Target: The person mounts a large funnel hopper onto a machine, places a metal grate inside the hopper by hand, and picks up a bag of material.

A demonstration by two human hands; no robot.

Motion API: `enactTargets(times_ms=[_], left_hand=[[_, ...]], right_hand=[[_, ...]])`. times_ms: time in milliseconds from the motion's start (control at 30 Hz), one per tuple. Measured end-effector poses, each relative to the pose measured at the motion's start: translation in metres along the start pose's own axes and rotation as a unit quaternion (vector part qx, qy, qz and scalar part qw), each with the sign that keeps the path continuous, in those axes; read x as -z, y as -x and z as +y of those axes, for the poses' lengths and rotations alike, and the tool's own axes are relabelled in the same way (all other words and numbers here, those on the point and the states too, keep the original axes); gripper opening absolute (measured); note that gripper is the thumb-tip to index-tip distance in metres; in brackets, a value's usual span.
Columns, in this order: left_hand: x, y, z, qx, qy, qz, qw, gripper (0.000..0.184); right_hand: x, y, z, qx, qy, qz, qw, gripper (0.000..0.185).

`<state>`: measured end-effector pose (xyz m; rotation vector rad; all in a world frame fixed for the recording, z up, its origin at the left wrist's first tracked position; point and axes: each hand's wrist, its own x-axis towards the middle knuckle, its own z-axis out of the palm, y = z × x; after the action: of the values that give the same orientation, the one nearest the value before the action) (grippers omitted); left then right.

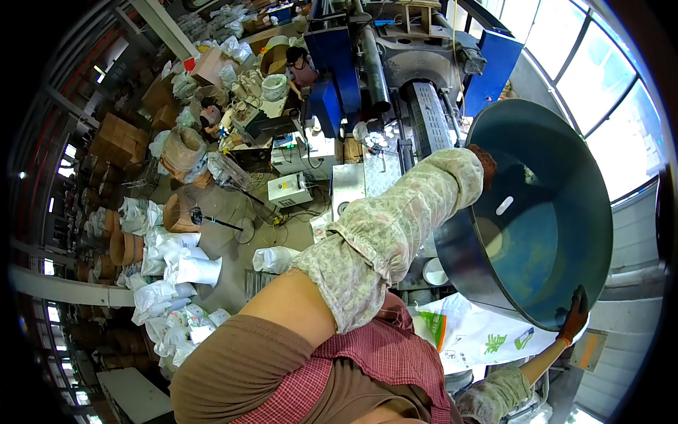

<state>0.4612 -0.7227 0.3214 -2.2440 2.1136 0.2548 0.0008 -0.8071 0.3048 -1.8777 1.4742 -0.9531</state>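
Note:
A large, round blue-green metal hopper with an open top fills the right side. My left hand, in a brown glove, is at its upper left rim; the sleeve partly hides the fingers. On the lower right rim, my right hand, in a brown and dark glove, has its fingers bent over the edge. Inside the hopper, a white oblong spot shows on the wall, and a pale round area lies lower down. A white printed sack rests below the hopper, close to my body.
Behind the hopper stands a large machine with blue panels. A white control box and cables sit on the floor. White sacks and cartons line the left. Two people work at the back. Windows are at right.

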Motion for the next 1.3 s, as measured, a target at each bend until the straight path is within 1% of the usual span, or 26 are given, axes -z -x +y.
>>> enactTargets(times_ms=[200,267,400,467,567,667,800,867,900,967,1000,1067,1200,1267,1300], left_hand=[[-0.001,-0.002,0.001,0.0,0.002,-0.005,1.0,0.034],[-0.003,-0.004,0.0,0.0,0.002,-0.006,1.0,0.034],[-0.005,-0.007,-0.002,-0.001,0.0,-0.007,1.0,0.034],[-0.006,-0.008,-0.003,0.0,0.0,-0.008,1.0,0.034],[-0.006,-0.01,-0.004,0.0,-0.001,-0.012,1.0,0.033],[-0.007,-0.009,-0.005,0.003,-0.005,-0.008,1.0,0.033],[-0.004,-0.007,-0.005,0.0,-0.007,-0.013,1.0,0.033],[-0.003,-0.009,-0.005,-0.005,0.002,-0.034,0.999,0.032],[-0.005,-0.01,-0.006,-0.005,0.002,-0.034,0.999,0.032],[-0.008,-0.011,-0.006,-0.005,0.002,-0.013,1.0,0.032],[-0.009,-0.012,-0.006,-0.005,0.003,-0.013,1.0,0.032],[-0.009,-0.012,-0.007,-0.009,-0.002,-0.012,1.0,0.031],[0.001,-0.004,-0.003,0.004,0.004,-0.022,1.0,0.031],[0.007,0.004,-0.003,-0.02,0.014,0.024,0.999,0.031],[0.005,0.002,-0.003,-0.02,0.014,0.024,0.999,0.031]], right_hand=[[0.0,0.003,-0.007,0.006,0.004,0.001,1.0,0.029],[0.001,0.003,-0.007,-0.008,0.067,0.017,0.998,0.03],[0.001,0.003,-0.007,-0.002,0.074,0.015,0.997,0.03],[0.001,0.004,-0.009,-0.009,0.032,0.007,0.999,0.03],[0.001,0.002,-0.003,0.006,0.022,0.005,1.0,0.03],[0.001,0.001,-0.002,0.006,0.051,0.012,0.999,0.029],[0.0,0.003,-0.006,-0.001,0.041,0.012,0.999,0.029],[-0.001,0.002,-0.003,0.027,-0.005,-0.003,1.0,0.029],[0.0,0.002,-0.003,0.027,-0.005,-0.003,1.0,0.029],[0.001,0.002,-0.004,0.019,0.038,-0.001,0.999,0.029],[0.002,0.002,-0.005,0.019,0.039,-0.002,0.999,0.029],[0.001,0.003,-0.009,-0.01,0.048,0.003,0.999,0.029],[0.0,0.002,-0.006,0.023,0.018,-0.006,1.0,0.028],[0.0,0.002,-0.006,0.011,0.012,-0.004,1.0,0.028],[0.0,0.002,-0.004,0.011,0.012,-0.004,1.0,0.028]])
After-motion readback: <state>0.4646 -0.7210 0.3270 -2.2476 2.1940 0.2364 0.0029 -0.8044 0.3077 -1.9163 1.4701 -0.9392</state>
